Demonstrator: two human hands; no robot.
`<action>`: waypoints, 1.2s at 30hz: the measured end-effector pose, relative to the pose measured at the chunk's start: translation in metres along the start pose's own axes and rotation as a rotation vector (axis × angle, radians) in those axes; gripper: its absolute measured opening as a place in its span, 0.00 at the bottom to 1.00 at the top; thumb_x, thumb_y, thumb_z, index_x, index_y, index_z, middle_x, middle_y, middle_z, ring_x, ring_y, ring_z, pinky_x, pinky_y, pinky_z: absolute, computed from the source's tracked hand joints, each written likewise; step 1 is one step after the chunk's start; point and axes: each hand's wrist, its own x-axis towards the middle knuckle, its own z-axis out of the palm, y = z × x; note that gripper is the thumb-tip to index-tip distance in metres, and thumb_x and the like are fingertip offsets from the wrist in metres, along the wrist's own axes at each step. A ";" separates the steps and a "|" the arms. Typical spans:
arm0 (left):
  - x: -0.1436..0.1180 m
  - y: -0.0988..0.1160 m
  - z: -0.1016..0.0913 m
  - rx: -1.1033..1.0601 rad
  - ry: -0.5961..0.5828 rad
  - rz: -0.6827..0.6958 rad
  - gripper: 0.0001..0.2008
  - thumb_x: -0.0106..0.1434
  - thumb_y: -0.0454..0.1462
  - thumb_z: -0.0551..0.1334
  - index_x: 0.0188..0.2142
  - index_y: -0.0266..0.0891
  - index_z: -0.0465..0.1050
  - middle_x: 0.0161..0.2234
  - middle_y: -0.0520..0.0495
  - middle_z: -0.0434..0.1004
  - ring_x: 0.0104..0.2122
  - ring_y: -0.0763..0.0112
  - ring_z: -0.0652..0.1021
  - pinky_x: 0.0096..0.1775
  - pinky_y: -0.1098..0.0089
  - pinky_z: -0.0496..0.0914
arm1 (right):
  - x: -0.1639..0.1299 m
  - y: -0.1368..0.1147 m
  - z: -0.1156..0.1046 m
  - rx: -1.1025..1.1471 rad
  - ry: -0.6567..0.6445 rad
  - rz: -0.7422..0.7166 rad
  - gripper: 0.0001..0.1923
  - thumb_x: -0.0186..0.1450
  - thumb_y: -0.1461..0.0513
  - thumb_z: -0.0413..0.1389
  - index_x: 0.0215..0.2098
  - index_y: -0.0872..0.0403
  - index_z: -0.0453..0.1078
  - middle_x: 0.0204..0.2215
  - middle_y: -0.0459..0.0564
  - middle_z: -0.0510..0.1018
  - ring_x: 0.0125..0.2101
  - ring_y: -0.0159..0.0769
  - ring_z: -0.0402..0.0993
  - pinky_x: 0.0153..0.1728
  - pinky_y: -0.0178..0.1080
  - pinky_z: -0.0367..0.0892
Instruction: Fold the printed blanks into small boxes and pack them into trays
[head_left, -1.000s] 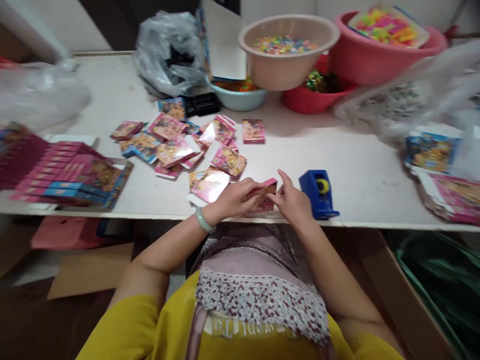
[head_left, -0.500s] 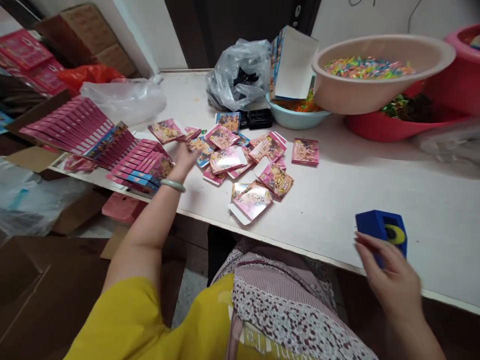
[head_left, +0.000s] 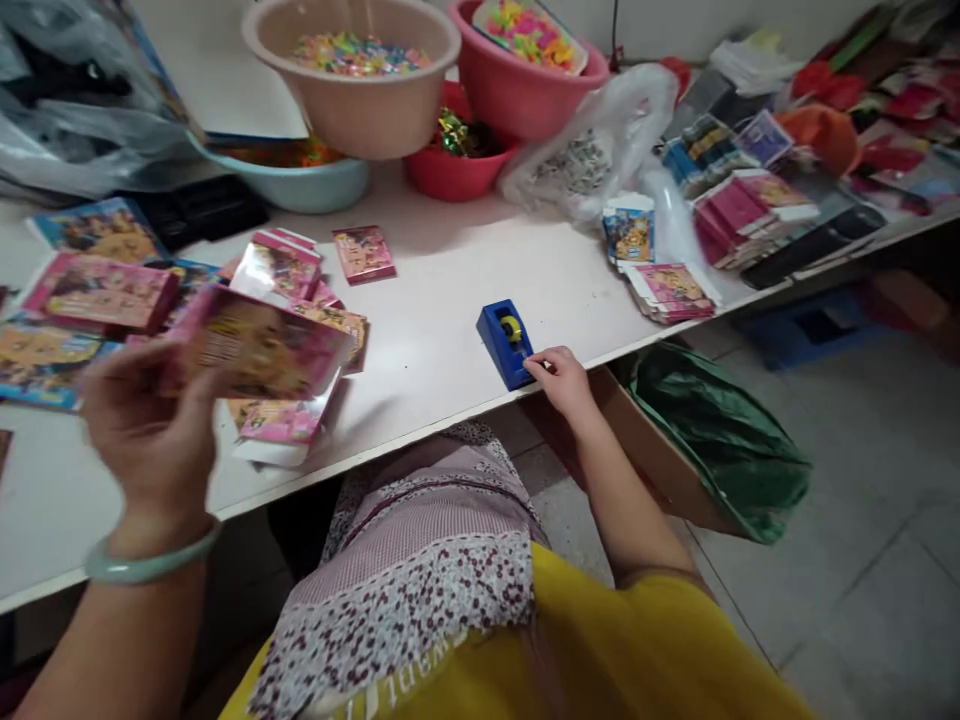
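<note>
My left hand point(head_left: 154, 440) is closed on a small pink printed card box point(head_left: 259, 345), held tilted above the pile and blurred by motion. Beneath it lie several pink and blue card boxes point(head_left: 105, 288), some with white flaps sticking out. At the table's front edge stands a blue tape dispenser point(head_left: 496, 335) with a yellow-cored roll point(head_left: 511, 329). My right hand point(head_left: 561, 378) pinches at the dispenser's near end, thumb and forefinger together on the tape's end; the clear strip itself barely shows. One pink box point(head_left: 364, 253) lies apart behind the pile.
Along the back stand a beige basin point(head_left: 352, 110) of colourful bits, a light blue bowl point(head_left: 315, 185) and red basins point(head_left: 525, 95). Flattened boxes point(head_left: 667, 290) and plastic bags point(head_left: 592, 150) lie to the right. Below the edge is a carton with a green liner point(head_left: 720, 440).
My view has swung right. My left hand has picked up a pink box from the pile and brought it nearer. My right hand has closed its fingers at the tape dispenser's front end.
</note>
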 end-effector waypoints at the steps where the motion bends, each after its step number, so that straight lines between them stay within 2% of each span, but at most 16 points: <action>1: -0.014 0.011 0.015 -0.031 -0.035 0.083 0.19 0.56 0.42 0.68 0.46 0.57 0.68 0.41 0.57 0.74 0.40 0.66 0.74 0.45 0.57 0.72 | -0.004 0.004 0.003 0.147 0.030 0.036 0.18 0.57 0.47 0.59 0.32 0.53 0.76 0.38 0.51 0.74 0.33 0.34 0.71 0.40 0.43 0.72; 3: -0.038 0.030 0.046 -0.072 -0.209 0.221 0.19 0.56 0.37 0.68 0.46 0.56 0.70 0.40 0.55 0.75 0.39 0.65 0.76 0.42 0.58 0.74 | -0.015 0.010 0.006 0.416 0.065 0.118 0.20 0.57 0.45 0.59 0.33 0.53 0.74 0.43 0.51 0.73 0.32 0.31 0.71 0.37 0.41 0.74; 5: -0.053 0.040 0.073 -0.065 -0.381 0.320 0.19 0.59 0.33 0.64 0.48 0.53 0.70 0.41 0.52 0.76 0.41 0.64 0.78 0.42 0.58 0.76 | -0.027 0.014 0.009 0.525 0.070 0.141 0.21 0.57 0.44 0.60 0.32 0.54 0.73 0.47 0.52 0.70 0.35 0.31 0.72 0.37 0.41 0.75; 7: -0.059 0.044 0.091 -0.025 -0.433 0.381 0.18 0.60 0.31 0.63 0.49 0.49 0.69 0.42 0.49 0.77 0.42 0.63 0.78 0.43 0.59 0.76 | -0.034 0.017 0.009 0.443 0.082 0.088 0.19 0.58 0.46 0.60 0.31 0.54 0.72 0.48 0.53 0.68 0.41 0.35 0.72 0.38 0.40 0.76; 10: -0.058 0.044 0.101 0.014 -0.417 0.377 0.17 0.60 0.31 0.63 0.48 0.46 0.69 0.40 0.48 0.77 0.40 0.64 0.78 0.42 0.61 0.75 | -0.034 0.023 0.007 0.155 0.108 -0.013 0.15 0.62 0.50 0.56 0.29 0.53 0.72 0.46 0.55 0.69 0.43 0.39 0.72 0.40 0.41 0.75; 13: -0.057 0.042 0.102 0.015 -0.410 0.347 0.15 0.60 0.32 0.64 0.46 0.45 0.69 0.41 0.48 0.77 0.40 0.66 0.77 0.41 0.64 0.75 | -0.032 0.026 0.001 -0.081 0.094 -0.054 0.11 0.61 0.56 0.56 0.24 0.53 0.72 0.40 0.56 0.72 0.41 0.42 0.72 0.43 0.44 0.73; 15: -0.057 0.043 0.102 0.030 -0.429 0.332 0.13 0.61 0.33 0.64 0.45 0.44 0.69 0.40 0.48 0.77 0.38 0.68 0.77 0.39 0.67 0.75 | -0.037 0.017 -0.002 -0.062 0.030 -0.073 0.11 0.61 0.58 0.56 0.24 0.53 0.73 0.34 0.55 0.75 0.39 0.43 0.73 0.45 0.47 0.71; 19: -0.058 0.048 0.101 0.039 -0.463 0.317 0.11 0.63 0.33 0.62 0.45 0.42 0.68 0.37 0.49 0.75 0.33 0.72 0.76 0.35 0.72 0.72 | -0.053 -0.037 0.008 0.389 -0.304 -0.053 0.12 0.62 0.53 0.59 0.35 0.51 0.79 0.28 0.48 0.79 0.28 0.35 0.73 0.35 0.42 0.73; 21: -0.057 0.051 0.100 0.048 -0.489 0.340 0.18 0.63 0.32 0.61 0.52 0.42 0.65 0.40 0.47 0.74 0.35 0.72 0.76 0.36 0.71 0.73 | -0.056 -0.070 0.023 0.577 -0.456 -0.036 0.14 0.61 0.52 0.61 0.40 0.50 0.80 0.28 0.46 0.79 0.26 0.32 0.72 0.32 0.40 0.73; 24: -0.054 0.055 0.098 0.093 -0.576 0.430 0.29 0.65 0.32 0.58 0.64 0.43 0.54 0.41 0.45 0.73 0.35 0.71 0.75 0.35 0.71 0.71 | -0.051 -0.103 0.049 0.679 -0.551 -0.044 0.21 0.60 0.53 0.61 0.50 0.48 0.77 0.29 0.44 0.79 0.26 0.30 0.72 0.32 0.39 0.74; 26: -0.053 0.057 0.098 0.123 -0.625 0.493 0.30 0.66 0.32 0.56 0.66 0.44 0.53 0.39 0.45 0.72 0.32 0.71 0.73 0.32 0.72 0.70 | -0.044 -0.110 0.063 0.615 -0.541 -0.067 0.27 0.61 0.54 0.59 0.59 0.49 0.70 0.27 0.43 0.78 0.24 0.29 0.70 0.30 0.38 0.73; 29: -0.056 0.056 0.101 0.063 -0.612 0.526 0.25 0.68 0.33 0.55 0.64 0.43 0.59 0.37 0.45 0.71 0.31 0.71 0.73 0.32 0.71 0.69 | -0.031 -0.108 0.069 0.322 -0.462 -0.173 0.35 0.62 0.55 0.57 0.66 0.53 0.60 0.23 0.43 0.76 0.24 0.32 0.70 0.30 0.38 0.70; 31: -0.059 0.054 0.103 -0.031 -0.560 0.483 0.21 0.69 0.34 0.56 0.61 0.41 0.63 0.36 0.45 0.72 0.33 0.71 0.74 0.33 0.71 0.70 | -0.021 -0.106 0.069 0.055 -0.416 -0.251 0.37 0.62 0.54 0.58 0.66 0.56 0.59 0.22 0.44 0.76 0.24 0.36 0.71 0.30 0.38 0.68; 33: -0.058 0.047 0.102 -0.097 -0.493 0.401 0.19 0.69 0.35 0.57 0.59 0.42 0.65 0.40 0.43 0.76 0.37 0.69 0.77 0.38 0.69 0.73 | -0.009 -0.105 0.072 -0.170 -0.413 -0.307 0.37 0.61 0.51 0.59 0.65 0.56 0.62 0.20 0.45 0.75 0.24 0.38 0.72 0.28 0.38 0.65; 35: -0.048 0.034 0.090 -0.129 -0.380 0.302 0.18 0.68 0.35 0.58 0.57 0.43 0.68 0.44 0.43 0.78 0.42 0.68 0.78 0.43 0.66 0.74 | -0.002 -0.104 0.074 -0.251 -0.447 -0.358 0.38 0.61 0.48 0.58 0.64 0.56 0.62 0.20 0.45 0.75 0.23 0.39 0.72 0.26 0.38 0.64; 36: -0.039 0.023 0.079 -0.139 -0.298 0.243 0.16 0.68 0.35 0.58 0.55 0.43 0.70 0.46 0.43 0.79 0.43 0.68 0.78 0.44 0.66 0.74 | -0.001 -0.101 0.075 -0.233 -0.467 -0.377 0.39 0.61 0.46 0.57 0.65 0.57 0.61 0.21 0.46 0.76 0.24 0.39 0.73 0.27 0.38 0.65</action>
